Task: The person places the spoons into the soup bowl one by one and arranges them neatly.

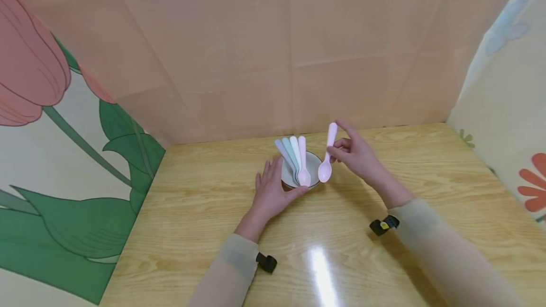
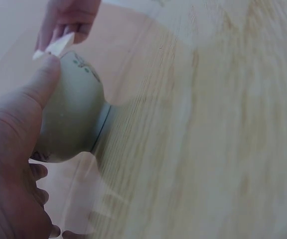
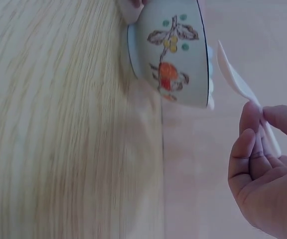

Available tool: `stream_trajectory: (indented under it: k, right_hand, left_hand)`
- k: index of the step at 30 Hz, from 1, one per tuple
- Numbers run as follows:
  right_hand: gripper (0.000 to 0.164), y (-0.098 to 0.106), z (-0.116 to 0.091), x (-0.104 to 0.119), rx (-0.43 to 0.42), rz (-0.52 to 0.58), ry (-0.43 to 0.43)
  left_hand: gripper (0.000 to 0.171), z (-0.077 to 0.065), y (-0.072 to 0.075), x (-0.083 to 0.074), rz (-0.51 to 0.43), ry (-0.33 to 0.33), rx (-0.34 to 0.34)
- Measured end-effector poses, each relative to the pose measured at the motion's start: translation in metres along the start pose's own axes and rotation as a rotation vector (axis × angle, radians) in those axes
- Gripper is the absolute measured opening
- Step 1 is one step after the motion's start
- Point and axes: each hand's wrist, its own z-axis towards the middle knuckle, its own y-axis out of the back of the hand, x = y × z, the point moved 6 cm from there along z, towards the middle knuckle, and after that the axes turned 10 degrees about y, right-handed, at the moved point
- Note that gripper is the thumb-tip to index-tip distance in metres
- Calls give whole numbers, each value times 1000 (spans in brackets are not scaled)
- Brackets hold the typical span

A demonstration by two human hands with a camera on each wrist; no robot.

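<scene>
A white bowl (image 3: 176,64) with a painted fruit pattern stands on the wooden table. Several spoons lie across it in a fan: lilac (image 1: 285,150), mint (image 1: 291,150), white (image 1: 295,148) and pink (image 1: 302,155), with their handles pointing to the far side. My left hand (image 1: 273,191) holds the bowl from the left, thumb along the near rim and fingers spread round the far-left side. Another pink spoon (image 1: 325,171) is pinched by its handle between thumb and fingers of my right hand (image 1: 354,155). Its scoop points down, just right of the bowl's rim.
The wooden table (image 1: 204,231) reaches back to a plain peach-coloured backdrop (image 1: 222,60). A panel with a printed tulip (image 1: 30,60) borders the left side, and a flowered one (image 1: 507,108) the right. Each sleeve cuff carries a small black wrist camera (image 1: 267,263).
</scene>
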Motion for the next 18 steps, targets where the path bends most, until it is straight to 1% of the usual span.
stream_trajectory:
  k: [5,11,14,18]
  right_hand:
    - [87,-11,7,2,-5,29,15]
    - [87,-22,12,-3,-5,38,-22]
    - [86,-26,13,-5,-12,21,-35]
    - [83,-32,15,-6,-14,-22,-32]
  left_hand:
    - [119,1,0,0,3,-3,0]
    - [119,0,0,0,2,4,9]
    - [119,0,1,-1,-2,2,8]
    - [118,-1,2,-1,2,0,5]
